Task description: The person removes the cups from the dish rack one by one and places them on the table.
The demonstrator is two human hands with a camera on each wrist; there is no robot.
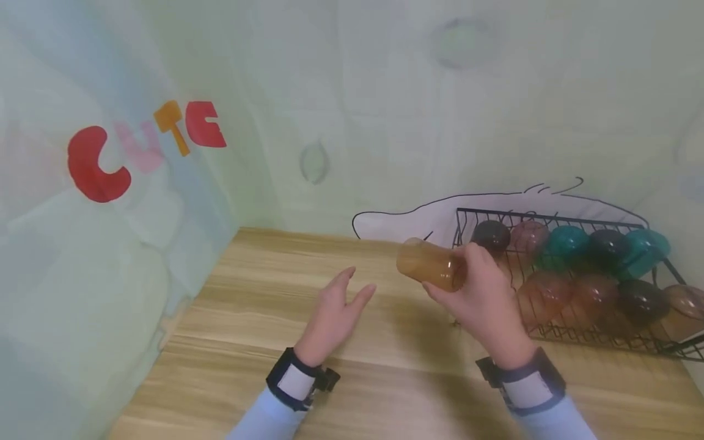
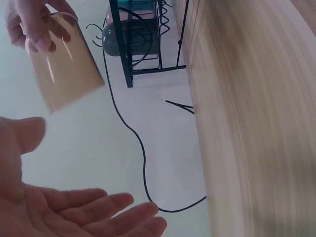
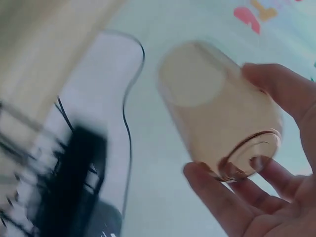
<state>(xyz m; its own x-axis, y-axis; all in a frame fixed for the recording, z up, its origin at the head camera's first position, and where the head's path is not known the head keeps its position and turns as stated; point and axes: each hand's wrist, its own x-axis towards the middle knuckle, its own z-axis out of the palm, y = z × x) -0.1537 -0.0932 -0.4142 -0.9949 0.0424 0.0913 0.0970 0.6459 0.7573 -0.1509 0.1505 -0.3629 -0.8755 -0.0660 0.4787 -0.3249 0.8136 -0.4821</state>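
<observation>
Your right hand (image 1: pixel 484 299) grips the amber cup (image 1: pixel 431 264), hiding its rim end; its long axis lies sideways, base pointing left. Your left hand (image 1: pixel 335 315) waits open, empty.

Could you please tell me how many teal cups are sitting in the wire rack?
2: one teal cup mid back row of the wire rack, another teal cup at its right end; more may be hidden.

The left hand (image 1: pixel 334 311) is open with palm turned inward and fingers (image 2: pixel 118 210) straight, while the right hand (image 1: pixel 486 299) is raised, its fingers (image 3: pixel 222 197) curled in a grip.
</observation>
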